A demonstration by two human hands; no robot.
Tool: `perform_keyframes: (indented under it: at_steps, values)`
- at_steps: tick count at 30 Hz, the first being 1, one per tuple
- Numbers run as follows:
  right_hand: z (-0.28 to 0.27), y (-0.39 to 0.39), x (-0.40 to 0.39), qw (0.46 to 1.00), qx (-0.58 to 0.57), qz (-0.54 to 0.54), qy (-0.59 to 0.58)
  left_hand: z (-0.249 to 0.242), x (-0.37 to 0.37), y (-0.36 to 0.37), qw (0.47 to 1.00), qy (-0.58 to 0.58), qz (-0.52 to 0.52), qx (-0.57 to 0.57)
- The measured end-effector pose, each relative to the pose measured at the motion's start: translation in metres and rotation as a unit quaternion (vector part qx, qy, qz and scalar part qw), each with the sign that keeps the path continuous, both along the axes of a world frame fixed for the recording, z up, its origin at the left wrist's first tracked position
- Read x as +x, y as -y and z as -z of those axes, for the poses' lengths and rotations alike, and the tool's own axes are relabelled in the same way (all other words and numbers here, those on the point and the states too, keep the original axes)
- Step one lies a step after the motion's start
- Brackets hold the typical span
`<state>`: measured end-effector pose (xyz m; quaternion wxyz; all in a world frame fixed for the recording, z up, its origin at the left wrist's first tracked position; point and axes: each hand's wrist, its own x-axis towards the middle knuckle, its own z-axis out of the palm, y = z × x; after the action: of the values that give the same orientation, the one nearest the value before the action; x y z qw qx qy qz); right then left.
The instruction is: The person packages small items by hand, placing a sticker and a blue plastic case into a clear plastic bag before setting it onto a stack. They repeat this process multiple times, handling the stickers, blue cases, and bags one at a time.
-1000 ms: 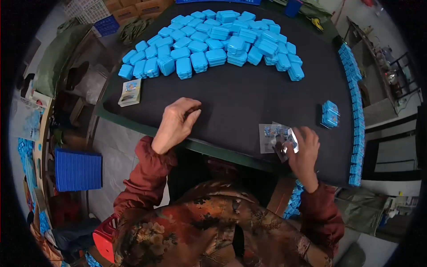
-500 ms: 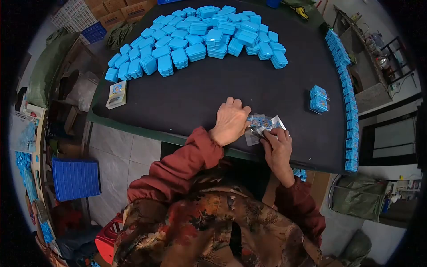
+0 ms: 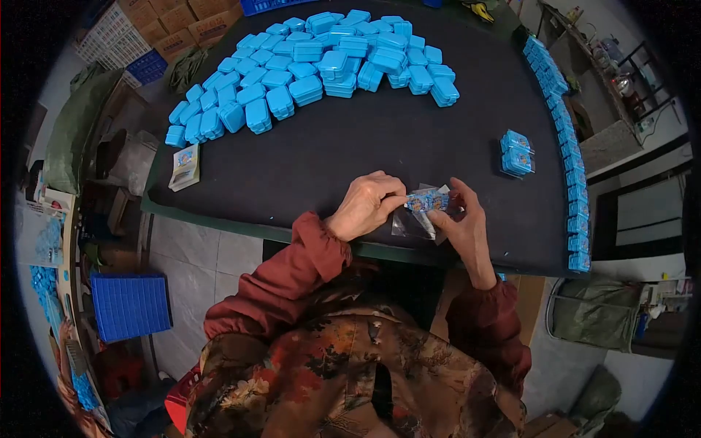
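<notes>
Printed sheet (image 3: 426,201): one, small, blue-patterned; found right of centre in the frame, near the front edge of the table (image 3: 307,164), between the two hands; whether it is lifted or lying flat cannot be told.
Left hand (image 3: 371,206): nearly closed, back turned upward; the sheet's left end is pinched between thumb and forefinger.
Right hand (image 3: 466,225): partly open; thumb and fingers are curved about the sheet's right end, the thumb set at the lower edge; how firmly it is gripped cannot be told.
Clear plastic (image 3: 409,225): thin, glossy; spread just below the printed sheet, its layers too blurred to be counted.
Blue boxes (image 3: 258,117): many, lidded; heaped in a broad arc across the upper part of the frame, some stacked on others.
Wrapped boxes (image 3: 517,160): a small group, blue with printed faces; placed right of the frame's centre, apart from the heap.
Box row (image 3: 572,171): blue, printed; lined along the table's right edge.
Card stack (image 3: 185,168): pale, with a printed top; laid at the left of the table, just below the heap's left end.
Sleeves (image 3: 277,281): dark red, gathered at the wrists; seen in the lower half.
Blue crate (image 3: 131,306): ribbed; placed off the table, lower left.
Cartons (image 3: 175,25): brown; stacked at upper left.
</notes>
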<state>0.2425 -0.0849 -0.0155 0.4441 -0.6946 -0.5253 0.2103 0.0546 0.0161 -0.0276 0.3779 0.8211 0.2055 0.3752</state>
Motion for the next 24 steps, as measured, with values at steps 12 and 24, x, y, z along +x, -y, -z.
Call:
perform_keyframes:
  at_steps: [12, 24]
  values:
    - [-0.016, -0.005, 0.025, 0.976, -0.044, 0.009, -0.215, -0.017, 0.004, 0.007, 0.945, -0.136, -0.184, 0.235]
    - [-0.063, -0.008, -0.036, 0.974, 0.068, -0.045, -0.210, -0.041, -0.001, 0.027, 0.946, 0.123, 0.028, -0.298]
